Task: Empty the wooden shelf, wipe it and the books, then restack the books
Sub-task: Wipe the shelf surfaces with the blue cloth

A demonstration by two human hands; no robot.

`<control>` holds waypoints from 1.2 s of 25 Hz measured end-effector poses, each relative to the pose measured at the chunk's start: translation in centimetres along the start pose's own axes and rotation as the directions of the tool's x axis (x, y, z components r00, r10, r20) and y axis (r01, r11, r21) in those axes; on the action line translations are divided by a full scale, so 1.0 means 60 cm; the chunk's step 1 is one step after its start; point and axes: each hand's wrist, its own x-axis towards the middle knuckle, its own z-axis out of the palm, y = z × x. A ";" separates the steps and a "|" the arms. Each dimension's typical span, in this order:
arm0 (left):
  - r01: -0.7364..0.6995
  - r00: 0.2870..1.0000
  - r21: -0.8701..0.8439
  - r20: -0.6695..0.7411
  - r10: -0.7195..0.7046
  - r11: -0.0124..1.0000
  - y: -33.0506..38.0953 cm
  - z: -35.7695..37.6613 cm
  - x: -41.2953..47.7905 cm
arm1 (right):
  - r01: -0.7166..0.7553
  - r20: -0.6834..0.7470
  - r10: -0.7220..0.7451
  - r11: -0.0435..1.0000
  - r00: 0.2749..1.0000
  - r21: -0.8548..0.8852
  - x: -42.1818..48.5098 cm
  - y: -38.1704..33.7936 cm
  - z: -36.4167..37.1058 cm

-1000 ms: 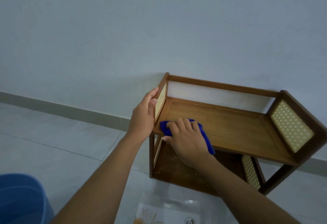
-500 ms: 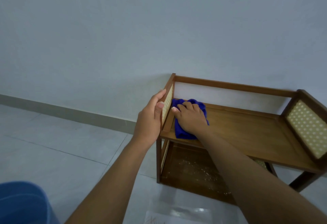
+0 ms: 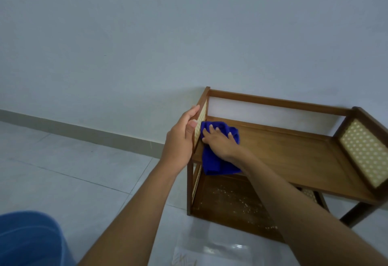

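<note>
A low wooden shelf stands on the pale tiled floor with its back against a plain grey-white wall, along whose foot runs a grey skirting board. The left hand grips the front upright of the shelf's left side, the thumb lying on the inner face against the woven cane and the fingers wrapped over the outer edge. The right hand lies flat with its fingers spread and fairly straight, pressing a blue cloth down onto the upper board at its left rear corner, right beside the left side panel. The cloth is bunched under the fingers, and a loose fold of it trails toward the board's front edge and hangs slightly over it. The rest of the upper board is bare brown wood, closed at the far end by the right cane panel. The lower board is darker and scattered with pale specks. On the floor in front of the shelf lies a clear plastic sheet, cut off by the bottom edge, and a blue rounded object fills the lower left corner, too blurred to name.
</note>
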 end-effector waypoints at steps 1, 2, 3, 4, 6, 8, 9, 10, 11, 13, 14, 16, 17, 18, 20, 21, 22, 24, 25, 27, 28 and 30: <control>0.007 1.000 0.012 0.001 -0.008 1.000 0.001 0.000 0.000 | 0.029 0.012 -0.028 0.999 1.000 -0.027 -0.017 -0.006 0.004; 0.014 1.000 0.016 0.002 -0.014 1.000 0.003 0.000 0.000 | 0.059 0.023 -0.058 0.997 0.998 -0.045 -0.035 -0.012 0.008; 0.017 1.000 0.016 0.004 -0.017 1.000 0.003 -0.001 0.001 | 0.090 0.021 -0.089 0.995 0.996 -0.049 -0.050 -0.016 0.014; 0.017 1.000 0.014 0.008 -0.017 1.000 0.003 -0.001 0.000 | 0.114 0.008 -0.114 0.992 0.993 -0.050 -0.065 -0.018 0.019; 0.011 1.000 0.015 0.011 -0.011 1.000 0.004 -0.001 0.000 | 0.166 -0.049 -0.171 0.983 0.984 -0.084 -0.090 -0.017 0.026; 0.013 1.000 0.021 0.007 -0.013 1.000 0.005 -0.001 0.000 | 0.225 -0.123 -0.243 0.963 0.962 -0.149 -0.106 -0.010 0.035; 0.013 1.000 0.025 0.006 -0.013 1.000 0.006 -0.001 -0.001 | 0.252 -0.157 -0.281 0.950 0.947 -0.182 -0.111 -0.005 0.040; 0.012 1.000 0.028 0.005 -0.012 1.000 0.006 -0.001 -0.001 | 0.277 -0.182 -0.317 0.936 0.931 -0.216 -0.114 -0.001 0.046; 0.011 1.000 0.030 0.005 -0.011 0.999 0.007 -0.001 -0.002 | 0.293 -0.193 -0.343 0.925 0.919 -0.243 -0.115 0.001 0.053; 0.007 1.000 0.026 0.003 -0.007 1.000 0.006 -0.001 -0.003 | 0.322 -0.202 -0.379 0.909 0.903 -0.264 -0.115 0.005 0.064; 0.005 1.000 0.020 0.003 -0.005 1.000 0.005 -0.001 -0.003 | 0.346 -0.208 -0.406 0.898 0.890 -0.271 -0.115 0.009 0.066; 0.002 1.000 0.005 0.004 -0.002 1.000 0.003 -0.001 -0.002 | 0.413 -0.216 -0.480 0.862 0.850 -0.292 -0.114 0.024 0.057; 0.001 1.000 0.001 0.006 -0.001 1.000 0.002 -0.001 -0.003 | 0.440 -0.204 -0.504 0.850 0.840 -0.288 -0.114 0.029 0.049; -0.001 1.000 0.002 0.009 0.001 1.000 0.001 -0.002 -0.002 | 0.446 -0.184 -0.501 0.853 0.846 -0.270 -0.113 0.031 0.041; -0.007 1.000 0.011 0.014 0.007 1.000 0.001 -0.002 0.000 | 0.367 -0.140 -0.403 0.903 0.904 -0.225 -0.111 0.027 0.032; -0.007 1.000 0.015 0.014 0.007 1.000 0.001 -0.003 0.000 | 0.300 -0.118 -0.332 0.926 0.936 -0.229 -0.109 0.021 0.033; -0.006 1.000 0.018 0.014 0.005 1.000 0.001 -0.002 0.000 | 0.256 -0.113 -0.289 0.935 0.951 -0.244 -0.107 0.015 0.036; 0.001 1.000 0.013 0.016 -0.001 1.000 0.002 -0.001 -0.002 | 0.260 -0.136 -0.296 0.937 0.945 -0.232 -0.112 0.011 0.041; 0.003 1.000 0.007 0.017 -0.003 1.000 0.002 -0.001 -0.002 | 0.287 -0.154 -0.317 0.939 0.936 -0.187 -0.119 0.016 0.039; 0.004 1.000 0.005 0.017 -0.004 1.000 0.001 -0.004 -0.001 | 0.345 -0.189 -0.355 0.935 0.916 -0.085 -0.135 0.036 0.026; 0.009 1.000 0.011 0.020 -0.010 1.000 0.001 -0.006 0.000 | 0.364 -0.197 -0.367 0.930 0.909 -0.052 -0.141 0.047 0.020; 0.039 0.999 0.016 0.033 -0.039 0.999 0.005 -0.008 -0.003 | 0.342 -0.230 -0.323 0.939 0.918 0.047 -0.148 0.059 0.013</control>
